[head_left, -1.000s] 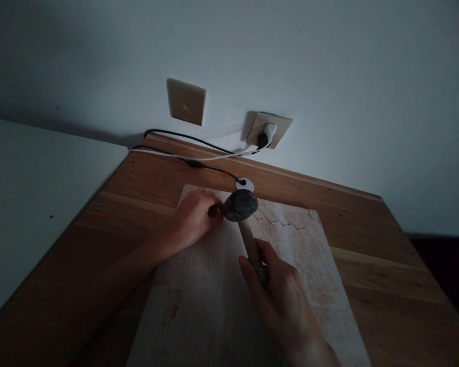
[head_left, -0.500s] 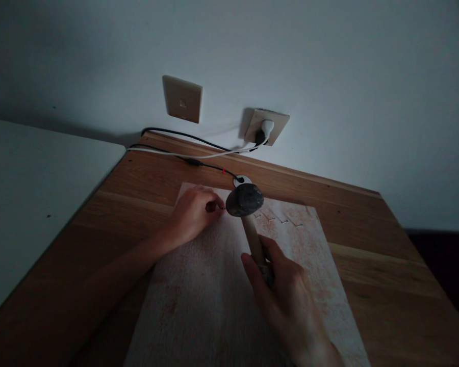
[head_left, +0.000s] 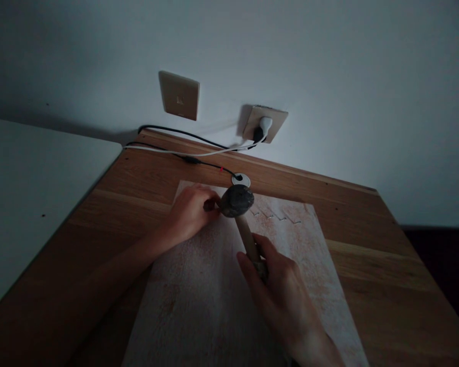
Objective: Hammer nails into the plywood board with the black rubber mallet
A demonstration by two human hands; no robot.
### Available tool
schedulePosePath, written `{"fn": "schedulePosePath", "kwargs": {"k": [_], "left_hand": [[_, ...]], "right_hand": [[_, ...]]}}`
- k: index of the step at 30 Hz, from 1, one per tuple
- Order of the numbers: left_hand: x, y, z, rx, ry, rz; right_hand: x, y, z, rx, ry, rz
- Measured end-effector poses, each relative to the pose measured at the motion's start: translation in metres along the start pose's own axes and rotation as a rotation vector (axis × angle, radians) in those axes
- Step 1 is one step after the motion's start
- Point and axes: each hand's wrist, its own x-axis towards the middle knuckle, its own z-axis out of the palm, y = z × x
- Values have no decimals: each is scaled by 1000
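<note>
My right hand (head_left: 286, 290) is closed round the wooden handle of a hammer (head_left: 237, 201), whose dark, rounded head is raised over the far part of a whitish, worn board (head_left: 199, 295). Just left of the head, my left hand (head_left: 195, 209) rests at the board's far edge with thumb and forefinger pinched on a nail, which the hammer head now covers. Several thin nails (head_left: 282, 218) stand in a row in the board, right of the hammer head, each with a thin shadow beside it.
Under the board is a wooden tabletop (head_left: 367, 265). Behind it, black and white cables (head_left: 191, 153) run to a wall socket (head_left: 270, 120); one cable enters a round grommet (head_left: 247, 180). A blank-looking wall plate (head_left: 179, 96) and a white panel (head_left: 42, 163) are at the left.
The hammer head has shifted slightly left, closer to my left fingertips, and now hides the nail tip that showed there. My left hand keeps its pinch. The view has shifted a little.
</note>
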Motion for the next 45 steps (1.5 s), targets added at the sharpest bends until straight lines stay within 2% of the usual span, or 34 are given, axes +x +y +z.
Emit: {"fn": "schedulePosePath", "kwargs": {"k": [4, 7, 9, 12, 13, 14, 17, 19, 21, 26, 30, 33, 35, 38, 40, 42, 45], "left_hand": [[0, 1, 0, 1, -1, 7], [-1, 1, -1, 54, 40, 21], [-4, 6, -3, 124, 111, 112], [-13, 23, -4, 237, 169, 397], [-16, 31, -4, 264, 132, 507], [-20, 41, -3, 279, 43, 603], [-32, 69, 4, 314, -221, 742], [-40, 84, 11, 397, -325, 802], [-47, 93, 18, 476, -332, 829], [-61, 105, 36, 558, -248, 857], [-61, 109, 37, 526, -247, 853], [-51, 94, 23, 443, -232, 830], [-40, 71, 9, 367, -212, 714], [-25, 29, -13, 167, 0, 350], [-19, 6, -22, 115, 119, 164], [-18, -5, -26, 97, 177, 83], [-20, -7, -25, 96, 159, 80]], "right_hand": [[-10, 2, -7, 26, 12, 99], [-27, 6, -17, 74, 58, 249], [-40, 11, -24, 97, 98, 347], [-57, 25, -31, 121, 137, 453], [-62, 30, -33, 129, 146, 481], [-65, 36, -34, 135, 153, 502], [-71, 49, -33, 132, 148, 535], [-72, 53, -31, 106, 138, 535], [-72, 55, -28, 90, 142, 507], [-73, 58, -23, 96, 159, 480], [-75, 61, -21, 106, 159, 465], [-74, 60, -21, 100, 168, 444], [-73, 57, -21, 72, 176, 458], [-73, 54, -23, 52, 171, 485], [-73, 53, -24, 57, 166, 488], [-74, 52, -24, 61, 161, 498], [-74, 51, -24, 61, 161, 508]]}}
